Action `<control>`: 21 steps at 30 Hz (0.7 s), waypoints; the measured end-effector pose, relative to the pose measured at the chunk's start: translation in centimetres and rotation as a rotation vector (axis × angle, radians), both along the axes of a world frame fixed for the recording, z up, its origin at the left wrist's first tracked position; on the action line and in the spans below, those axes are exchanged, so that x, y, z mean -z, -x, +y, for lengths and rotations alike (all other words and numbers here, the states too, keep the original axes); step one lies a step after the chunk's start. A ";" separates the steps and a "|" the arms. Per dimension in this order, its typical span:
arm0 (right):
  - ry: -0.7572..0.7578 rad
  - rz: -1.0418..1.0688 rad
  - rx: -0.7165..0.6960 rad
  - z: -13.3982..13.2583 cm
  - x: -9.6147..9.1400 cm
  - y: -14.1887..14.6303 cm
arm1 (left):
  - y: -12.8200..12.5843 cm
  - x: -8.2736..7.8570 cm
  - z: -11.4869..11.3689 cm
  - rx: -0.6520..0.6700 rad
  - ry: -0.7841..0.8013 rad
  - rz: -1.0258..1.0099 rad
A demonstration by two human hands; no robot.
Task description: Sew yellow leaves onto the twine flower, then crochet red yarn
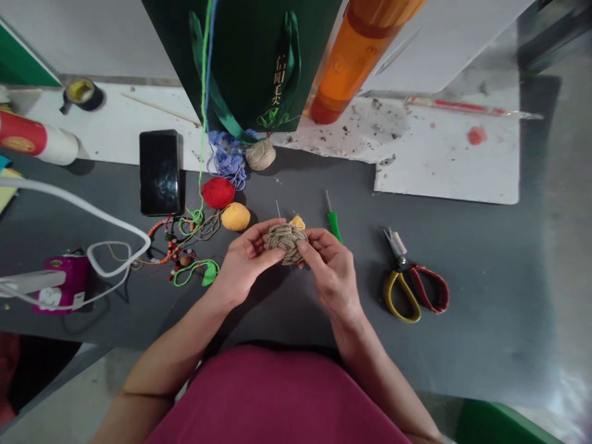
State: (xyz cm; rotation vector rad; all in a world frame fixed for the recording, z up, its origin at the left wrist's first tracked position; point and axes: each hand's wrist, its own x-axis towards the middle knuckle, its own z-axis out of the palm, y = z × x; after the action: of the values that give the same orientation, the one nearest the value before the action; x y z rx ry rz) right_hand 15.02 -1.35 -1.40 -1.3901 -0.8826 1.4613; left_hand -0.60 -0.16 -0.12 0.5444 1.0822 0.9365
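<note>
**Left hand (244, 262) and right hand (330, 266) grip a tan braided twine ball (287, 242)**

The person, in a magenta top (277, 401), sits at the near edge of a matt dark grey tabletop (467, 351), with a green plastic rim (497, 425) low at the right. Both forearms reach forward, and the ball hangs just above the tabletop, between the hands. Both hands are closed around it, gripping it from either side with thumbs and curled fingers.

The ball is a little wider than tall, its long axis running across the view from hand to hand. A thin steel needle (278, 211) rises from its top edge, pointing away from the person, and a yellow tuft (298, 222) shows just behind it.

Just beside the right hand lies a slim green-handled steel awl (335, 226), and further right, well apart, lie snips with red and yellow looped handles (414, 290). Left of the hands sprawls a beaded cord with green thread (173, 246). Beyond it sit a red yarn ball (217, 193), a yellow yarn ball (235, 216), a tangle of blue yarn (226, 161) and a small tan twine ball (260, 154). A black phone (160, 172) lies nearby. Further off, a stained white board (444, 154) stretches behind them, under a dark green paper bag with ribbon handles (240, 61) and an orange tube (356, 61).
</note>
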 end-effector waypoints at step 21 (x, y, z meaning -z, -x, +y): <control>-0.044 -0.090 -0.099 -0.2 -0.5 -0.2 | 0.5 -0.1 0.3 0.103 0.024 -0.074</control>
State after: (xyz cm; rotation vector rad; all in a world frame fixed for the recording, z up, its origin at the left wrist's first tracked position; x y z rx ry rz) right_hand 15.19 -1.56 -0.88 -1.4061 -1.0476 1.4527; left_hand -1.15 0.10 0.01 0.5364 0.9885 0.8468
